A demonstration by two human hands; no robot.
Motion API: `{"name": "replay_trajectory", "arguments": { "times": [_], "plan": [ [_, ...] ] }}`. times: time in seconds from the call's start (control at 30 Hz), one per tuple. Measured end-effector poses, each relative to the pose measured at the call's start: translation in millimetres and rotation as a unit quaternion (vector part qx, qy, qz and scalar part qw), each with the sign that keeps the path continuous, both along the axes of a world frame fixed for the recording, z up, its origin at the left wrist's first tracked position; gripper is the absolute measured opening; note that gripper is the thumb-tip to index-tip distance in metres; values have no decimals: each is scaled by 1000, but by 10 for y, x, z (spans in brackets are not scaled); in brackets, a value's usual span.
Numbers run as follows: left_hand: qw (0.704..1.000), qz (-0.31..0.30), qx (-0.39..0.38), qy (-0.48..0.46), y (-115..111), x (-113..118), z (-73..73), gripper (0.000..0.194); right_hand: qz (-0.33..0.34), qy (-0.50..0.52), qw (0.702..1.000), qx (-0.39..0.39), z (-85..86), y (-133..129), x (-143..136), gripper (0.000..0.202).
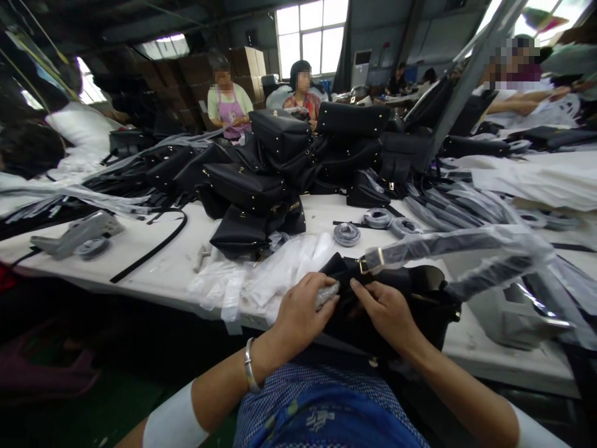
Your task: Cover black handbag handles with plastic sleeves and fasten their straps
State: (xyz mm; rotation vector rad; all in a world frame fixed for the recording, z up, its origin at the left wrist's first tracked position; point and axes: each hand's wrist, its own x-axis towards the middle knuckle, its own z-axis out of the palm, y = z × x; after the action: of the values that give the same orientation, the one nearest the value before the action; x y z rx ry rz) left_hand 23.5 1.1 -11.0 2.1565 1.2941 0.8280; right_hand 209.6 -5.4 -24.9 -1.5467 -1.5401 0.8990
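Note:
A black handbag [431, 320] lies at the table's front edge, close to my body. A strap in clear plastic wrap [433, 244] arches over it to the right, with a gold buckle [362, 266] at its near end. My left hand [303, 311] is closed round a small bundle in clear plastic [328, 295] at the bag's left side; what is inside the wrap I cannot make out. Just below the buckle, the thumb and fingers of my right hand [389, 308] pinch the bag's black leather. The bag's underside is hidden in shadow.
Black handbags [247, 186] are piled across the table [153, 261]. Coiled wrapped straps [346, 234] lie before me, beside crumpled plastic [284, 264]. Grey tape dispensers [77, 233] stand left and right. A slanted metal post [471, 81] rises at right. Several people sit beyond.

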Motion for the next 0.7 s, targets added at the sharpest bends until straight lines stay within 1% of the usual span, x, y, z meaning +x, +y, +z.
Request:
{"name": "replay_trajectory", "arguments": {
  "times": [0.07, 0.17, 0.33, 0.47, 0.57, 0.63, 0.7],
  "plan": [
    [1000, 0, -6, -19, -7, -25, -28, 24, 3, 11, 1000, -20, 11, -3, -2, 50],
    [999, -4, -16, -50, -2, -53, -59, 25, 11, 16, 999, -27, -2, -16, -1, 52],
    [994, 7, -47, -100, 10, -90, -75, 23, -5, 57, 998, -36, -27, -45, -19, 51],
    [992, 9, -66, -110, 8, -107, -48, 23, -10, 55, 998, -39, -27, -55, -34, 53],
    [991, 9, -78, -111, 18, -117, -31, 21, -1, 36, 999, -28, -37, -54, -24, 55],
    [993, 4, -62, -97, 28, -127, -15, 21, 19, 14, 999, -26, -41, -49, -6, 54],
    [996, -8, -40, -74, 36, -140, 13, 22, 41, -14, 999, -1, -38, -41, 22, 46]
  ]
}}
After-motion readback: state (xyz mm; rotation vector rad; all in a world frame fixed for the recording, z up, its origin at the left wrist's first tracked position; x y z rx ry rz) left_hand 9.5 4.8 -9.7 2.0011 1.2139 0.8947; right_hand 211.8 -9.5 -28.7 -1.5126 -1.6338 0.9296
